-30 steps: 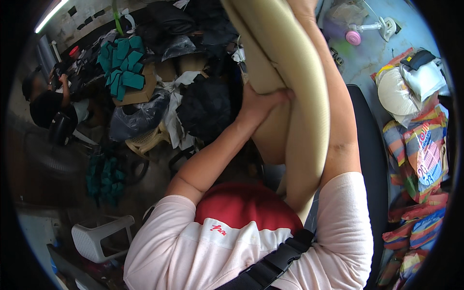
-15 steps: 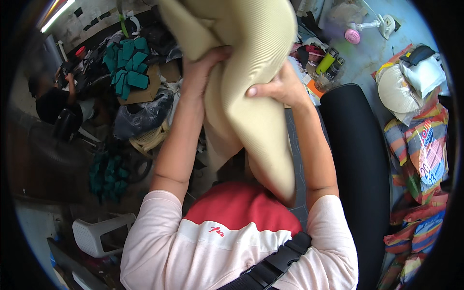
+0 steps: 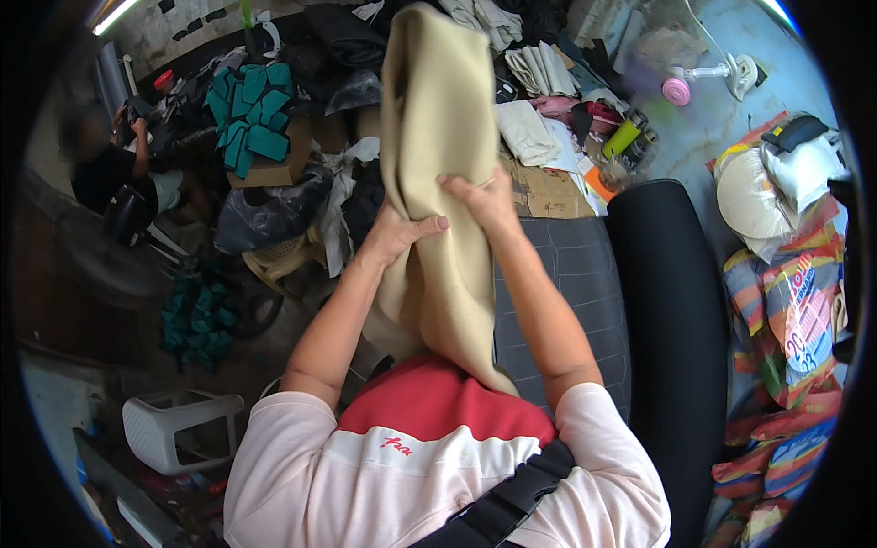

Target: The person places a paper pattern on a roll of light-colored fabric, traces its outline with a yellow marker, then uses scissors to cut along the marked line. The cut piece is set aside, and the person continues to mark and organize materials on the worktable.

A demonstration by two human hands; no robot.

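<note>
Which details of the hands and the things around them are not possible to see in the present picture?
Head view:
Left hand: most fingers hidden behind the beige material.
Right hand: most fingers likewise hidden behind it.
Black roll: near end cut off by the lower edge.
Co-worker: anything held is too small and blurred.

A cluttered workshop for cloth or similar sheet material, by the look of it — teal cut pieces [image 3: 251,105] heaped at a cardboard box [image 3: 290,157]; a thick black roll [image 3: 676,365] beside a dark sheet [image 3: 562,306] with pale grid lines; folded cloths [image 3: 541,73] piled beyond — plus a tan sheet [image 3: 448,100] in hand; another person [image 3: 105,181] sits off left.
</note>
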